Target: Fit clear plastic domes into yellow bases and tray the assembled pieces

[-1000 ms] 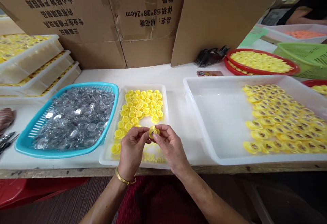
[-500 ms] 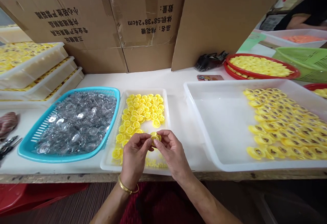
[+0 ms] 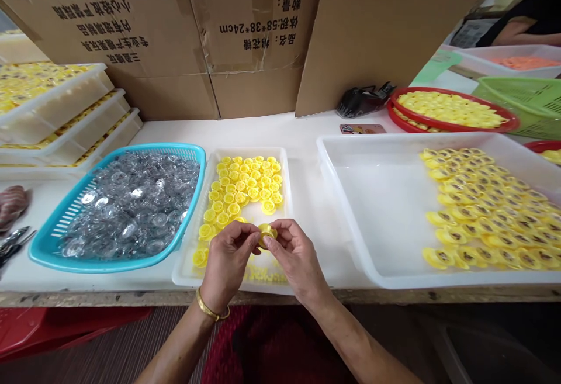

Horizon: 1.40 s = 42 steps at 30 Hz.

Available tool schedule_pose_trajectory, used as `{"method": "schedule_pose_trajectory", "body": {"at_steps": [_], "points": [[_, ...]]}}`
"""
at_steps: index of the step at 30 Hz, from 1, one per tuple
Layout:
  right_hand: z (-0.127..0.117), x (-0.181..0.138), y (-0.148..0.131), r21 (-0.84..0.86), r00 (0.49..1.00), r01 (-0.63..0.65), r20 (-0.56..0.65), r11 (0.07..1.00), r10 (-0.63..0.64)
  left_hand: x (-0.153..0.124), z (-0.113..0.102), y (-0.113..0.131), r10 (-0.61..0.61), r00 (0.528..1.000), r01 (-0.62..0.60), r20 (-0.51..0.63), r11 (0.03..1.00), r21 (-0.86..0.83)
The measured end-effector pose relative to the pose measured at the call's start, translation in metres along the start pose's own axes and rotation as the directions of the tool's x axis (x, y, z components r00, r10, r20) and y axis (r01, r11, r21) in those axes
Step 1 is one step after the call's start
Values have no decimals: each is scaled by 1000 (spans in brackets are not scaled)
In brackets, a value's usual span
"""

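Two bare hands meet fingertip to fingertip, pinching one small, round yellow piece (image 3: 267,231) between them. The right hand (image 3: 298,262) has its thumb laid on the near side of the piece and its forefinger curled behind, almost closed. The left hand (image 3: 227,258), with a gold bracelet (image 3: 207,309) at the wrist, brings thumb and forefinger nearly together at the piece's left edge. What sits inside the piece is too small and covered to tell.

The step in hand seems to be close two-handed work on this single piece, perhaps turning or pressing it. Moving it on would call for one hand to let go while the other keeps a light, steady pinch, clear of what lies just beyond.

Directly under the fingers is a shallow white tray (image 3: 287,182). Just beyond the fingertips, yellow cups (image 3: 241,184) stand crowded in it, with a bare patch nearest the hands; between the wrists lie tiny yellow bits (image 3: 265,274).

To the left of the fingers, a blue basket (image 3: 109,266) is heaped with clear, shiny discs (image 3: 131,208). To the right, well apart, a large white tray (image 3: 372,208) has its far side covered with rows of yellow pieces with dark centres (image 3: 486,211).

Farthest beyond the fingers, cardboard (image 3: 258,93) with upside-down printing stands as a wall. At the upper right, a co-worker's arm (image 3: 519,30) shows.
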State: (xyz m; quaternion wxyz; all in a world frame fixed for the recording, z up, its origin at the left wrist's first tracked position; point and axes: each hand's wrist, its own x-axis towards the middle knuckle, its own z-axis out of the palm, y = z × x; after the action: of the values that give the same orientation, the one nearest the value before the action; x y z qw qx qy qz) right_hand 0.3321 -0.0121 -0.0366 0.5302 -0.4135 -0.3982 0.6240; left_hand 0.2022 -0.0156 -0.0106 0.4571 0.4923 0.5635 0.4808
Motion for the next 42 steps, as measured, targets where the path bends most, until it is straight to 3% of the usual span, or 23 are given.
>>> {"method": "schedule_pose_trajectory", "body": {"at_steps": [6,12,18,21,24,32,42], "points": [[0,-1,0,50,998,-38,45,998,36,3,2,-1,-9,1000,10,25,999,-52],[2,-2,-1,11,999,-24,-24,1000,24,2,6,-4,19,999,-19,26,1000,-3],[6,4,-10,104,978,-200,-38,974,205,7,2,-3,-29,999,26,24,991,134],[4,12,-20,198,939,-335,-14,921,345,6,-2,-5,40,999,-38,-10,986,161],[0,18,-26,288,913,-400,50,870,404,-1,-6,-9,118,993,-110,-27,973,204],[1,19,-24,350,924,-381,124,856,361,-15,-7,-15,133,990,-118,-50,966,231],[12,6,-26,271,955,-297,72,916,288,-13,1,-1,331,943,-326,45,881,343]]}}
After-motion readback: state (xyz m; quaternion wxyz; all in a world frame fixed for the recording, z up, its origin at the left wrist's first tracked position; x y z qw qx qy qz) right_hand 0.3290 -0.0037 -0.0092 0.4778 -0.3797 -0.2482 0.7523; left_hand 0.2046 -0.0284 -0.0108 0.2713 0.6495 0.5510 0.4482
